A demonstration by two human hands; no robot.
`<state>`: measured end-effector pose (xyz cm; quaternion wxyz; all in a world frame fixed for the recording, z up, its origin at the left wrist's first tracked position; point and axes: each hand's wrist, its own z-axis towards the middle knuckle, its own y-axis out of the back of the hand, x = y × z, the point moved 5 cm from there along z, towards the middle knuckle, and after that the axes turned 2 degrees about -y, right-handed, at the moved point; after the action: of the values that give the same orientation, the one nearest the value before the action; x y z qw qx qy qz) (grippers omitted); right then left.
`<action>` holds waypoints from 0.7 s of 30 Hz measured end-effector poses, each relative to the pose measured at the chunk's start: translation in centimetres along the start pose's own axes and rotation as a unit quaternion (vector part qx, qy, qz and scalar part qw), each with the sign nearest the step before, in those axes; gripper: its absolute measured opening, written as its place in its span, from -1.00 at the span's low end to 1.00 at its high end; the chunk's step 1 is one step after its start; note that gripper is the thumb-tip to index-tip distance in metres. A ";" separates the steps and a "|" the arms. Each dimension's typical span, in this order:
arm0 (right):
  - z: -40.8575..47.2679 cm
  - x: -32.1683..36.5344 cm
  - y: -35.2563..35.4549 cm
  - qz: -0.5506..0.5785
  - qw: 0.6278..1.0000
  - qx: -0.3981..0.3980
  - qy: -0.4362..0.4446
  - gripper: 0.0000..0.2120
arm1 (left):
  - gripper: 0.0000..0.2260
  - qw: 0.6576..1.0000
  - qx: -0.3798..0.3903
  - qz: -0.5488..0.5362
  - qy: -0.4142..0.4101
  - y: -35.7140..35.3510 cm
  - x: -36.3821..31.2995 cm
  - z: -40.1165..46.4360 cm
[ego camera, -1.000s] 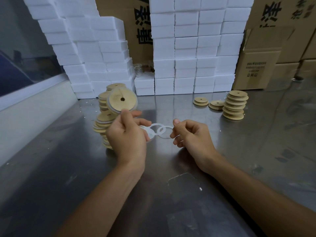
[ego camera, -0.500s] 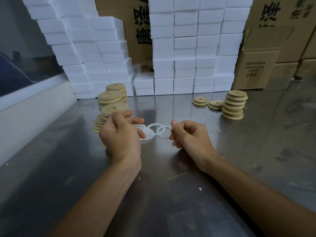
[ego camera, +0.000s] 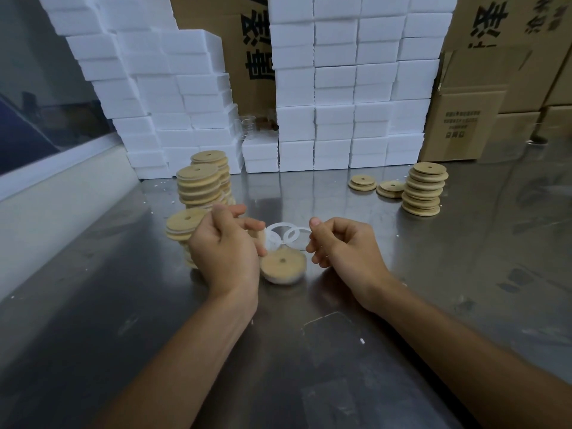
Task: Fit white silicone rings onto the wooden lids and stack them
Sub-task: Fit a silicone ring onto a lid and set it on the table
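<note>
My right hand pinches the right edge of overlapping white silicone rings just above the steel table. My left hand is blurred, its fingers loosely curled and its fingertips beside the rings; I see nothing gripped in it. One wooden lid with a white rim lies blurred on the table between my hands. Leaning stacks of ringed lids stand behind my left hand, with a lower stack partly hidden by it. A stack of bare lids stands at the right.
Two single lids lie left of the right stack. White foam boxes and cardboard cartons wall off the table's back. A pale ledge runs along the left edge.
My left hand lowered the lid it held up and let go of it. A ringed lid now lies between my hands. My right hand has barely moved.
</note>
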<state>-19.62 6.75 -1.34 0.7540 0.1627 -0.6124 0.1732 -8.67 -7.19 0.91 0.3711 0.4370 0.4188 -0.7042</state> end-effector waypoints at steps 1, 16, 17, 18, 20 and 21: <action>0.0 0.0 0.0 -0.002 1.000 -0.001 -0.001 -0.64 | -0.66 1.000 0.003 0.007 0.000 0.0 0.2 0.0; 2.0 -1.6 2.7 -0.059 0.994 -0.088 -0.027 -0.68 | -0.65 0.815 0.241 0.468 -0.244 -1.8 1.7 -1.8; 2.4 -1.8 3.5 -0.067 0.991 -0.109 -0.030 -0.69 | -0.66 0.808 0.243 0.473 -0.254 -1.9 1.7 -1.8; 2.7 -2.0 4.1 -0.069 0.989 -0.129 -0.032 -0.70 | -0.69 0.801 0.249 0.476 -0.263 -2.1 1.6 -1.9; 3.5 -2.2 5.1 -0.078 0.983 -0.163 -0.034 -0.73 | -0.75 0.796 0.264 0.469 -0.278 -2.1 1.6 -2.1; 3.9 -2.4 5.4 -0.085 0.981 -0.172 -0.034 -0.76 | -0.75 0.795 0.270 0.464 -0.282 -2.2 1.5 -2.2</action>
<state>-25.96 9.62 -2.69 0.7615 0.0877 -0.6422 -0.0055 -10.43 -4.62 -0.47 0.6217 0.4436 -0.1642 -0.6243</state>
